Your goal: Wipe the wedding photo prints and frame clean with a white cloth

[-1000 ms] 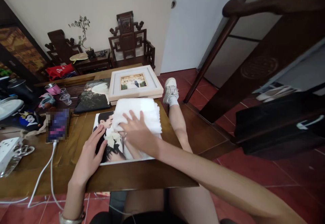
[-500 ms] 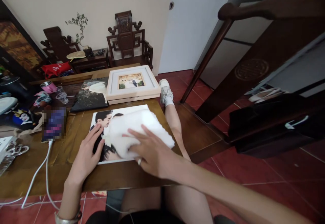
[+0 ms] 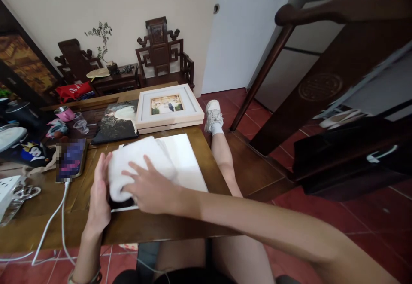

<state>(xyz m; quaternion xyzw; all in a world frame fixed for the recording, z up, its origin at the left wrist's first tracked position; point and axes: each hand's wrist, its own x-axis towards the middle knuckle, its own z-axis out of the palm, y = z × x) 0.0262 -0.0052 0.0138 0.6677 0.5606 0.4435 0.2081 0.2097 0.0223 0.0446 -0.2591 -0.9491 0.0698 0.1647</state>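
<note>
A large wedding photo print (image 3: 183,161) lies flat on the wooden table (image 3: 161,226) in front of me. On its left half sits a folded white cloth (image 3: 135,161). My right hand (image 3: 149,187) presses flat on that cloth with fingers spread. My left hand (image 3: 98,191) stands on edge against the print's left side, fingers straight, touching the cloth. Most of the picture's left part is hidden under the cloth and hands.
A white framed photo (image 3: 169,105) and a dark photo print (image 3: 117,123) lie further back. A phone (image 3: 71,159) on a white cable (image 3: 51,228), cups (image 3: 80,126) and clutter sit at the left. Carved chairs (image 3: 162,56) stand by the wall; a stair rail (image 3: 322,13) rises at right.
My right hand has swept the cloth from the print's right side across to its left. My left hand shifted from lying flat on the print to standing at its left edge.
</note>
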